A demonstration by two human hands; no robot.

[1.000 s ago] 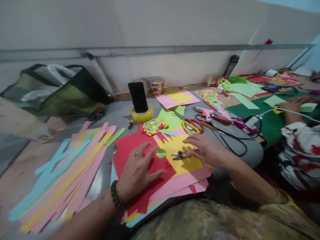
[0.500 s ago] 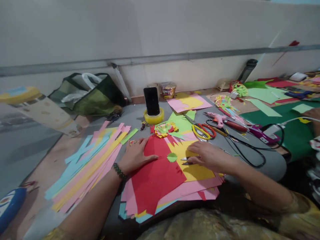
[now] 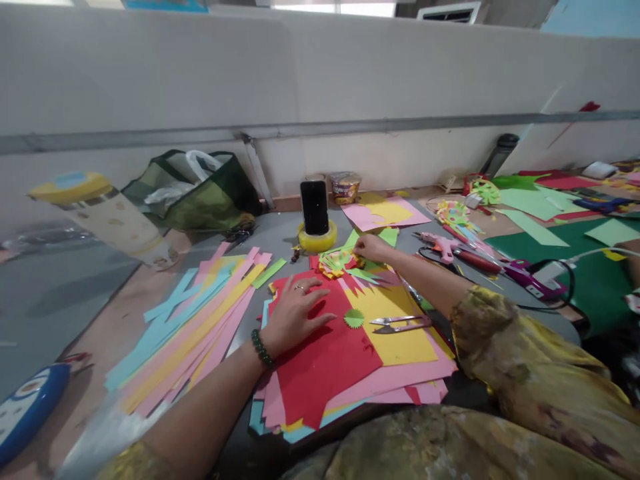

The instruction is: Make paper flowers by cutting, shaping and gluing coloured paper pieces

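Note:
My left hand [image 3: 299, 312] lies with fingers spread on a red paper sheet [image 3: 320, 363], at the top of a stack of coloured paper. A small green paper disc with a toothed edge [image 3: 355, 319] rests right of its fingertips. Thread snips [image 3: 400, 325] lie on the yellow sheet [image 3: 400, 350] beside the disc. My right hand [image 3: 374, 248] reaches past them, its fingers pinched together at the right edge of a fringed paper flower [image 3: 336, 263] in yellow, red and green. What is between those fingertips is hidden.
Cut paper strips [image 3: 195, 327] fan out at left. A phone [image 3: 315, 208] stands in a yellow tape roll [image 3: 320, 239] behind the flower. A pink glue gun [image 3: 443, 247], a purple power strip [image 3: 535, 280] and cables lie at right; a tumbler [image 3: 113, 217] leans left.
My right hand has let go of the thread snips, leaving them on the yellow sheet, and moved up and away to the paper flower. My left hand stays on the red paper.

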